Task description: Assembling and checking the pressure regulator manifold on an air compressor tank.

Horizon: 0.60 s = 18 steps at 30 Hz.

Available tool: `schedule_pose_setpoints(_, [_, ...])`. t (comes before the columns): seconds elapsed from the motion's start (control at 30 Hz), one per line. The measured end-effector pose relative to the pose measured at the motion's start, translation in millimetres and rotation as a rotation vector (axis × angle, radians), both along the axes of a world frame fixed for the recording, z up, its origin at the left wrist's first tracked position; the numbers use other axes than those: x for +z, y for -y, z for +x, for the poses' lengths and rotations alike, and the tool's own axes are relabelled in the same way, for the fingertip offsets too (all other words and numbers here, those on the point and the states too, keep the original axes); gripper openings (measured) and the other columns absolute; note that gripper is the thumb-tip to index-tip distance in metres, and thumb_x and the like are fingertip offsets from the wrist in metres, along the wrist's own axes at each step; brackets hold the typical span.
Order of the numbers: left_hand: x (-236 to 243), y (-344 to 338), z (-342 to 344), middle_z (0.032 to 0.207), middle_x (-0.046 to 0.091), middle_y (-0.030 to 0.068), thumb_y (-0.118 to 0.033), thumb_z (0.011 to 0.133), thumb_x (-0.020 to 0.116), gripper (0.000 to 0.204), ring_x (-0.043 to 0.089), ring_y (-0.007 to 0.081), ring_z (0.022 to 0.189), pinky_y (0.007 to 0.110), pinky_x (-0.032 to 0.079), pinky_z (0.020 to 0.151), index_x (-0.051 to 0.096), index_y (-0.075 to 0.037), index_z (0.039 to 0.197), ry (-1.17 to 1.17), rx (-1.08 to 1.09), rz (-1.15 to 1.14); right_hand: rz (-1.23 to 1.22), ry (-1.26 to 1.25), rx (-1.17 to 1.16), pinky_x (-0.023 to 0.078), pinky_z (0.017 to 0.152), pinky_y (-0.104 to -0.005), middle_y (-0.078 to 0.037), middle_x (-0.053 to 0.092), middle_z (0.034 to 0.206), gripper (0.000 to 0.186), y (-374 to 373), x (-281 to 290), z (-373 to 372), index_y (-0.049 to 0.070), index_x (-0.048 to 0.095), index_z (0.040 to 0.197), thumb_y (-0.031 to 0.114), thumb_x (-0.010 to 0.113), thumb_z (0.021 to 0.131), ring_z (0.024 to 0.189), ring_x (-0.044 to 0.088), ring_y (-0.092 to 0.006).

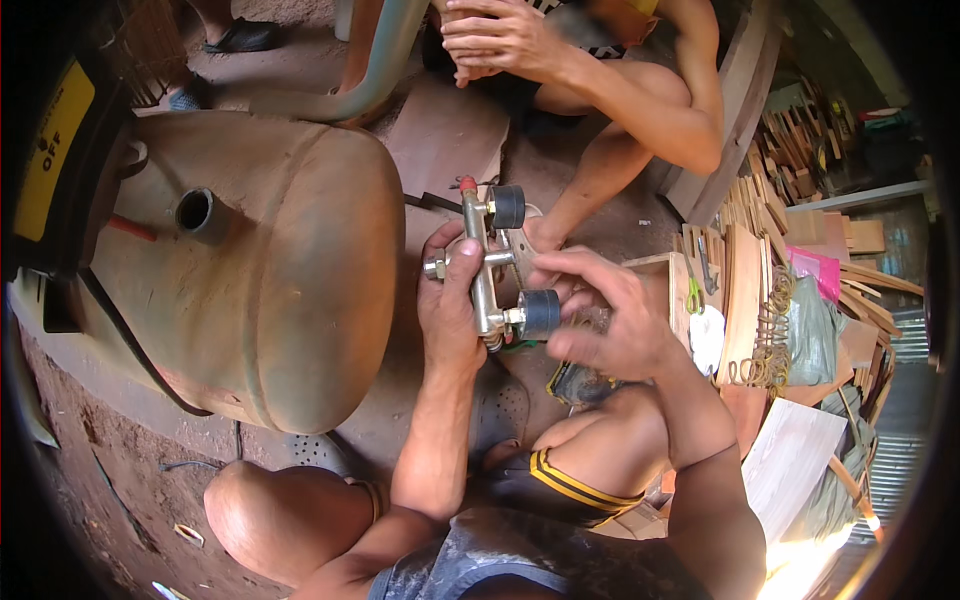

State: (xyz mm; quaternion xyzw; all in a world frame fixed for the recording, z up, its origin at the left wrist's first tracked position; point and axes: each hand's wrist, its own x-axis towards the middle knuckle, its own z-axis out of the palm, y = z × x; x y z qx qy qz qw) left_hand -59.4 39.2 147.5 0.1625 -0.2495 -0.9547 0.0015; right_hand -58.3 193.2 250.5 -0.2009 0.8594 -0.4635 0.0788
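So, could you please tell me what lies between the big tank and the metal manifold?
In the head view, the left hand lies between the tank and the manifold, which it holds; a dark strip shows farther up.

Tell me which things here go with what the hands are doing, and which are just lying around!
With the job:
- metal manifold, held in the left hand
- two dark gauges fitted on it, the right hand near the lower one
- probably the dusty tank

Seemingly just lying about:
- green-handled scissors
- coil springs
- wood strips
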Motion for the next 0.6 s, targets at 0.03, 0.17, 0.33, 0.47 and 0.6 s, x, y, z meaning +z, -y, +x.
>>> schedule_pose_setpoints(0.03, [-0.1, 0.0, 0.2, 0.101, 0.07, 0.01, -0.024, 0.098, 0.067, 0.041, 0.067, 0.016, 0.085, 0.028, 0.054, 0.073, 0.055, 0.0, 0.129, 0.008, 0.002, -0.016, 0.07, -0.115, 0.039, 0.056, 0.065, -0.0312, -0.006, 0.069, 0.076, 0.042, 0.6, 0.2, 1.6, -0.001, 0.071, 0.111, 0.035, 0.08, 0.091, 0.064, 0.066, -0.0161])
schedule_pose_setpoints(0.17, [-0.3, -3.3, 1.3, 0.101, 0.07, 0.0098, -0.025, 0.099, 0.067, 0.041, 0.067, 0.0156, 0.085, 0.027, 0.053, 0.071, 0.055, 0.0, 0.129, -0.005, -0.005, -0.072, -0.014, 0.576, -0.142, 0.05, 0.053, -0.0279, -0.006, 0.066, 0.076, 0.049, -1.2, 8.3, 2.6, -0.002, 0.066, 0.116, 0.044, 0.067, 0.1, 0.058, 0.063, -0.0126])
schedule_pose_setpoints(0.33, [-4.6, -0.9, -1.5, 0.102, 0.07, 0.011, -0.025, 0.099, 0.066, 0.042, 0.067, 0.016, 0.086, 0.028, 0.054, 0.074, 0.055, 0.002, 0.128, -0.052, -0.028, -0.071, -0.125, 0.375, -0.102, 0.052, 0.062, -0.0268, -0.011, 0.07, 0.087, 0.054, 9.1, 5.0, -1.5, -0.002, 0.066, 0.114, 0.05, 0.059, 0.103, 0.068, 0.067, -0.0146])
schedule_pose_setpoints(0.47, [-5.3, -2.0, -1.9, 0.103, 0.07, 0.0117, -0.025, 0.099, 0.065, 0.041, 0.068, 0.0171, 0.089, 0.03, 0.056, 0.078, 0.055, 0.002, 0.128, -0.016, -0.029, -0.061, 0.154, -0.201, 0.065, 0.053, 0.06, -0.0274, -0.012, 0.071, 0.085, 0.055, 14.9, 1.1, -2.3, -0.004, 0.067, 0.113, 0.049, 0.056, 0.105, 0.066, 0.068, -0.0162])
schedule_pose_setpoints(0.6, [-3.6, -6.2, 0.9, 0.103, 0.069, 0.0124, -0.024, 0.1, 0.065, 0.04, 0.068, 0.0183, 0.089, 0.03, 0.056, 0.079, 0.054, 0.001, 0.129, -0.045, -0.069, -0.076, 0.028, 0.684, -0.189, 0.052, 0.056, -0.0272, -0.009, 0.069, 0.079, 0.06, 6.1, 8.5, 1.4, -0.004, 0.069, 0.109, 0.054, 0.052, 0.105, 0.063, 0.066, -0.0148])
